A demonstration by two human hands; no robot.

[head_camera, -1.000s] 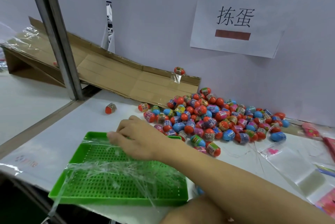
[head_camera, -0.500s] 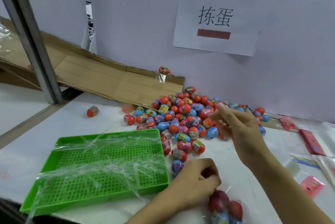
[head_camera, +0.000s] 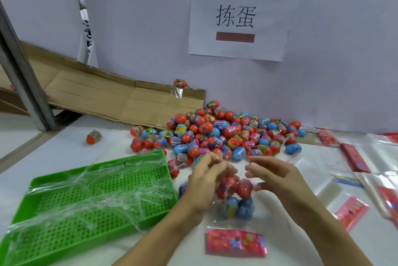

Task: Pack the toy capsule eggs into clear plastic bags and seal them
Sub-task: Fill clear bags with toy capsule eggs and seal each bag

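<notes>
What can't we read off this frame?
- Egg count in bag, head view: left hand covers part, motion blur.
- Bag mouth: hidden by the fingers.
- Right hand grip: blurred.
- Tray near corner: cut by frame edge.

Both forearms are bare to the frame's edge, and neither the left hand (head_camera: 206, 181) nor the right hand (head_camera: 277, 179) wears anything.

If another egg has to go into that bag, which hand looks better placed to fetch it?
The right hand, probably. Its fingers look relaxed and hold nothing, and it hovers just in front of the egg pile. The left hand is busy pinching the mouth of the clear bag with eggs inside.
</notes>
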